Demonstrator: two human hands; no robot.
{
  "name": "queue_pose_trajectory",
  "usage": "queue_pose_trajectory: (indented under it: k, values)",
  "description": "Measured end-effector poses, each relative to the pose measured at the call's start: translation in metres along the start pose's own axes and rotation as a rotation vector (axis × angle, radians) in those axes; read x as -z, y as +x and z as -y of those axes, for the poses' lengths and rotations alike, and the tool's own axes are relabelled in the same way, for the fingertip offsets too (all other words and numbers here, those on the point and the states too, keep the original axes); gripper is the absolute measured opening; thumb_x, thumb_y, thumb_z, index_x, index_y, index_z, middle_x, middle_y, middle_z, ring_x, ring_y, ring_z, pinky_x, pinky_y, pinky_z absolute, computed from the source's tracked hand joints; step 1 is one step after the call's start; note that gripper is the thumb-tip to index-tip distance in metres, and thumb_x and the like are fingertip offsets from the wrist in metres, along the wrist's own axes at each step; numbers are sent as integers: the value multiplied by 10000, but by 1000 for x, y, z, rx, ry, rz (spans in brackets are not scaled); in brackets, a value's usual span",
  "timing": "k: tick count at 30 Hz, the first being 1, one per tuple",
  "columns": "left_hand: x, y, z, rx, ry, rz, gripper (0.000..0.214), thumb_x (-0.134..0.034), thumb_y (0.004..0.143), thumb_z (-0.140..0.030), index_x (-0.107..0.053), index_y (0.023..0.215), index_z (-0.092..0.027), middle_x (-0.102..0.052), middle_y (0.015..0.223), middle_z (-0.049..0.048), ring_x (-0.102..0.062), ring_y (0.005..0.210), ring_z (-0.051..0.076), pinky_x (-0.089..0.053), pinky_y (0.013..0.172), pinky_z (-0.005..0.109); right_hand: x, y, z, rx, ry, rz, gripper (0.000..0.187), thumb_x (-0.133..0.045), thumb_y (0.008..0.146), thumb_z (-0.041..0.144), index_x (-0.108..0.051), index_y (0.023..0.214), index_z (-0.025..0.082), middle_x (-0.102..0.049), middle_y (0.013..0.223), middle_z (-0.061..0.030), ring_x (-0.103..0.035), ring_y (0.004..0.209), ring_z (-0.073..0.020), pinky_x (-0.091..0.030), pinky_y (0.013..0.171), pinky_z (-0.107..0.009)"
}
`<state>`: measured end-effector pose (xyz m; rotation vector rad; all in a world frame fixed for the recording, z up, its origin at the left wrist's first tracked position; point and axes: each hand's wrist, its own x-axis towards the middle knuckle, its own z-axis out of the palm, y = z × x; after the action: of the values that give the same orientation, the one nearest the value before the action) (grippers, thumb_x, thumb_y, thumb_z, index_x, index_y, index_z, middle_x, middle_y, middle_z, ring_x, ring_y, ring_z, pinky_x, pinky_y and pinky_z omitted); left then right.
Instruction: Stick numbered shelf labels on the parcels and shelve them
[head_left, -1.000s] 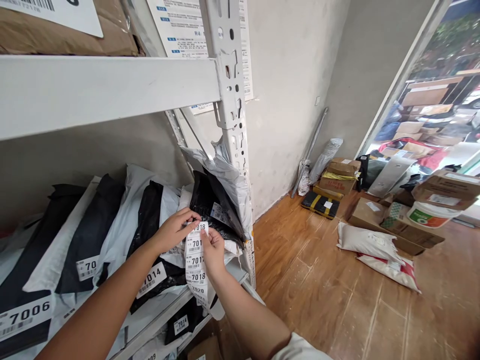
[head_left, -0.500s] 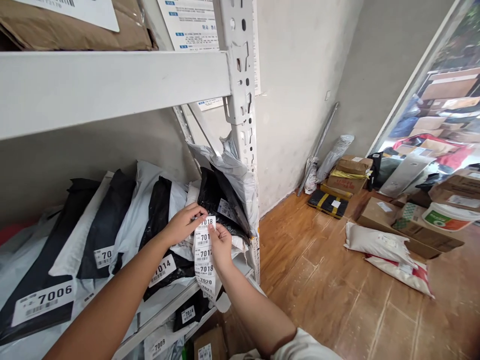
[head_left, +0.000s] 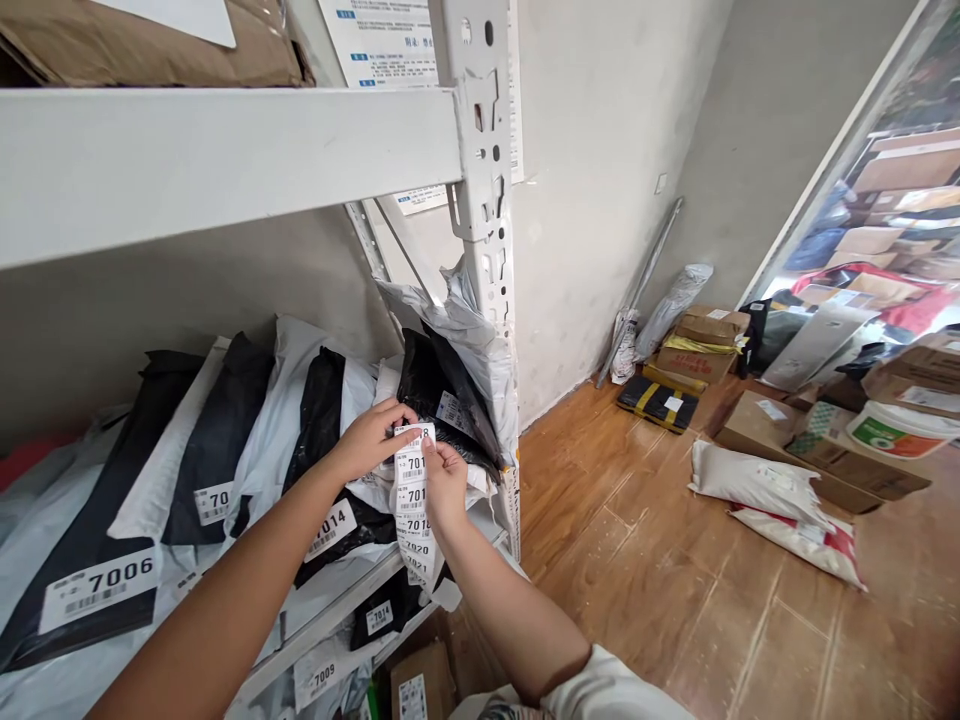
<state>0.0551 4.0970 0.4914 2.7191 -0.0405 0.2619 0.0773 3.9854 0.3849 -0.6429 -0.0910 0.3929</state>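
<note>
A strip of numbered barcode labels (head_left: 412, 510) hangs down from my two hands in front of the shelf. My left hand (head_left: 379, 437) pinches its top end, fingers over the uppermost label. With thumb and fingers closed, my right hand (head_left: 444, 480) grips the strip's right edge just below. Behind them a black parcel bag (head_left: 442, 385) leans against the rack post, a small label on its face. Left of my hands stand black and grey mailing bags, among them a black bag (head_left: 97, 500) labelled 7006 and one with a label (head_left: 330, 528) ending in 014.
A white metal rack post (head_left: 491, 250) and crossbeam (head_left: 225, 150) frame the shelf. Below are more parcels, one labelled 7009 (head_left: 322, 675). On the wooden floor (head_left: 637, 600) to the right lie white sacks (head_left: 757, 485), cartons (head_left: 757, 430), a bucket (head_left: 900, 430) and a black taped parcel (head_left: 656, 403).
My left fingers have shifted further across the top label, covering more of its number. Both hands still hold the strip. The view has shifted slightly.
</note>
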Motion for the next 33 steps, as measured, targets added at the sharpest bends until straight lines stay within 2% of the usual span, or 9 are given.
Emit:
queue_pose_trajectory:
  k: [4,9,15,18,22,25,28,31,33]
  values:
    - [-2,2,-1,-7,57,-14,185,-520,898,-411,-574,923,-235,-521,901,-9,-526,783,159,-395,727,280,0,-2,3,-3,-24,-60,436,-754,686,503,-493,565,176,-500,499,55,-365,457,-70,-301,483,-216]
    - [-1,4,-8,5,151,-11,203,-480,906,-420,-565,934,-238,-530,907,5,-539,797,179,-390,711,287,1,-15,20,-77,-83,144,379,-788,640,474,-640,808,168,-597,623,21,-482,555,-117,-370,544,-236]
    - [0,2,-11,16,206,12,213,-478,893,-433,-572,937,-247,-545,886,12,-548,786,192,-400,700,292,26,-35,25,-195,-148,37,462,-728,669,590,-508,611,188,-484,503,49,-347,453,-84,-268,470,-231]
    - [7,3,-17,33,215,43,222,-486,888,-427,-567,1003,-255,-568,903,18,-569,803,202,-421,707,300,55,-52,23,-111,-280,92,497,-726,709,556,-434,544,188,-394,473,68,-272,452,-66,-206,460,-225]
    - [24,16,-45,72,341,-16,503,-602,816,-340,-459,1279,-206,-590,1059,95,-599,915,268,-480,742,359,79,-68,34,-28,-318,214,303,-668,817,468,-623,781,170,-535,634,25,-425,563,-102,-335,535,-225]
    - [31,35,-72,-214,488,-151,526,-602,772,-142,-492,1282,-209,-512,1294,127,-476,1219,300,-416,998,442,76,-67,57,138,-355,289,199,-680,828,389,-668,866,194,-600,770,-3,-519,700,-137,-422,665,-257]
    - [31,49,-85,-511,477,40,392,-533,761,-43,-640,1068,-261,-629,1141,31,-516,1181,219,-209,1165,470,65,-59,82,352,-410,313,159,-668,842,343,-677,779,196,-621,837,-22,-557,798,-161,-441,765,-282]
    - [31,51,-80,-421,393,233,306,-508,715,-40,-706,829,-244,-678,865,-1,-621,914,184,-326,1094,408,59,-48,100,376,-372,210,157,-644,860,356,-699,863,210,-658,863,-32,-586,795,-167,-454,744,-283]
    - [32,48,-73,-311,290,279,304,-474,726,-70,-721,770,-242,-696,865,-1,-636,851,174,-442,931,309,54,-39,104,288,-295,169,242,-659,842,381,-684,1030,231,-684,880,-31,-601,752,-166,-462,690,-279]
